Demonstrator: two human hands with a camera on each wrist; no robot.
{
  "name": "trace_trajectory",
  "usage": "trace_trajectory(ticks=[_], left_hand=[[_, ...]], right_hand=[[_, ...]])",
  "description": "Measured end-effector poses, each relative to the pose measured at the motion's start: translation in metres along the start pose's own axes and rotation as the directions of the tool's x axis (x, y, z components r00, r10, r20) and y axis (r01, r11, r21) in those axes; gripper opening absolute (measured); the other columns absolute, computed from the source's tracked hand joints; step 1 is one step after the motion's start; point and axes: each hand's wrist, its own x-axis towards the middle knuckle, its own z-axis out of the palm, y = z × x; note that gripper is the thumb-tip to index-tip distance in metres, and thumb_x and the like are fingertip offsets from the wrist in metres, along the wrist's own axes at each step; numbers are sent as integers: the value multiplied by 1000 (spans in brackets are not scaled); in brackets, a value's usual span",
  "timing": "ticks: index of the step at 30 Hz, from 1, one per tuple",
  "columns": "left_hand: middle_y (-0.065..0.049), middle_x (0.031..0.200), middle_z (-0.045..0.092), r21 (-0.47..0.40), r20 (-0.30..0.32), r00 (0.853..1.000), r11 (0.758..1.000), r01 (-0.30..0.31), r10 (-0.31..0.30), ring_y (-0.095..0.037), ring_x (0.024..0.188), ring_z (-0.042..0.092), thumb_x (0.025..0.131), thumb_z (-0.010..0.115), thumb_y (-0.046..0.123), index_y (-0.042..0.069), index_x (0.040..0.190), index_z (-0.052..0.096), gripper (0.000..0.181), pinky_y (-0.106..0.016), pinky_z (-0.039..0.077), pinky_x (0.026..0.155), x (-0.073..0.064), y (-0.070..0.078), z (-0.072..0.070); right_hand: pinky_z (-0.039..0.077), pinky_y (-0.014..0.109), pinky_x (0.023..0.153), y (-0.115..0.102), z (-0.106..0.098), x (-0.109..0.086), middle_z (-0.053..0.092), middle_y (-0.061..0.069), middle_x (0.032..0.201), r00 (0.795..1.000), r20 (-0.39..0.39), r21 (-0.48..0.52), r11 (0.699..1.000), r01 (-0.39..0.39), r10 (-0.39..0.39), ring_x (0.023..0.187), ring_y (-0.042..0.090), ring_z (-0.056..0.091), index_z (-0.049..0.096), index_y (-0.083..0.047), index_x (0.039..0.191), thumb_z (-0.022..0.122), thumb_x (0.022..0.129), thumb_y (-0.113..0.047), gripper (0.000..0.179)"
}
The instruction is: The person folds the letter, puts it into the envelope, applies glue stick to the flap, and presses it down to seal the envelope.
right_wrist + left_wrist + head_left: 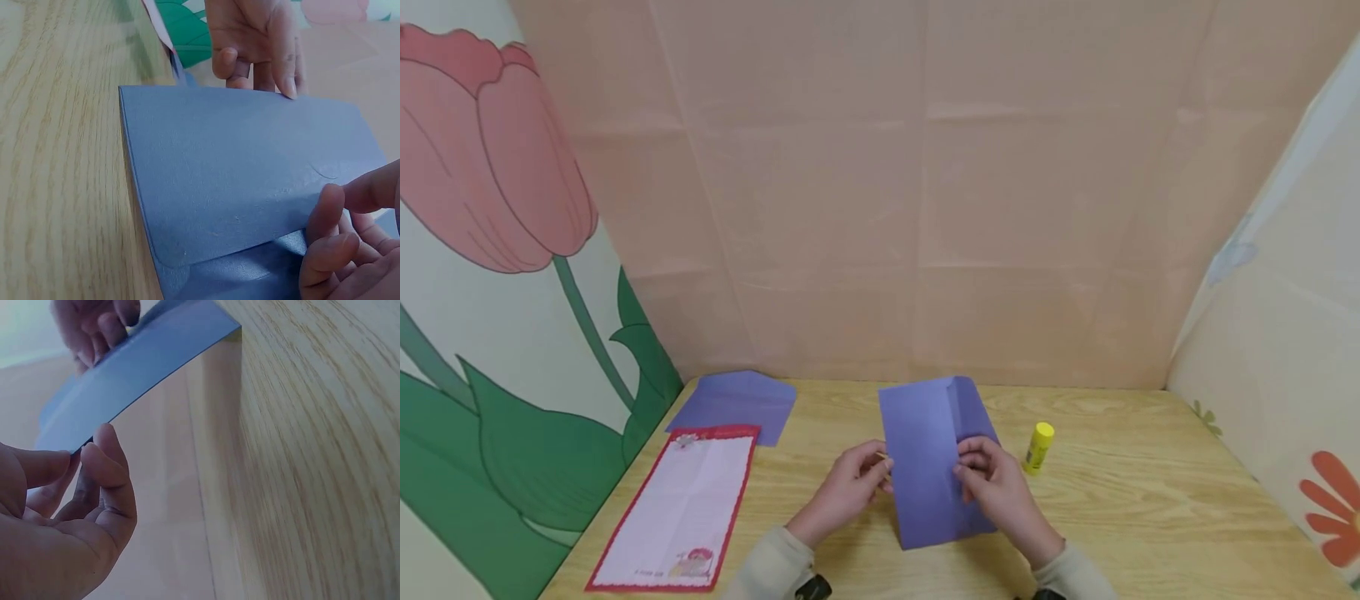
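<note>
A purple paper envelope (pixel 921 467) stands tilted upright above the wooden table, held between both hands. My left hand (pixel 850 483) pinches its left edge between thumb and fingertips; in the left wrist view the envelope (pixel 131 378) bows slightly away from that grip. At the opposite side, my right hand (pixel 1000 487) pinches the edge of a folded flap with thumb and fingers. The right wrist view shows this round-cornered flap (pixel 212 162) lying over the body, with a narrow gap beneath its edge. The envelope's inside is hidden.
On the left of the table (pixel 1135 508) lies a red-bordered sheet of letter paper (pixel 677 508), overlapping another purple envelope (pixel 730 404) near the back. A yellow glue stick (pixel 1039 448) stands right of the right hand. A pinkish backdrop (pixel 917 208) closes off the rear.
</note>
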Motion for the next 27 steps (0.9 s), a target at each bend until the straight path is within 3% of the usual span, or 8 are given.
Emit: trace_trajectory(ticks=[8,16,27], left_hand=[[-12,90,66,0,-17,1000,1000,0,0,-30,76,68,103,55,9,1,112,64,15,-32,53,56,0,-2,1],[-14,91,66,-5,-22,1000,1000,-6,6,-23,73,65,103,54,9,0,111,64,15,-31,52,54,-1,-2,2],[-10,87,65,16,-18,1000,1000,0,0,-40,78,67,102,55,8,0,108,64,13,-38,56,59,2,-2,3]], right_hand=[[48,22,64,-1,1,-3,68,8,94,985,-86,-250,960,123,-149,69,10,57,68,-3,100,73,84,4,18],[54,27,57,-1,1,-4,69,14,94,995,-69,-129,989,70,-79,61,14,59,66,1,103,73,84,7,21],[52,28,53,-2,0,-1,70,15,95,998,-67,-113,994,4,-12,55,16,57,63,2,105,73,84,5,23]])
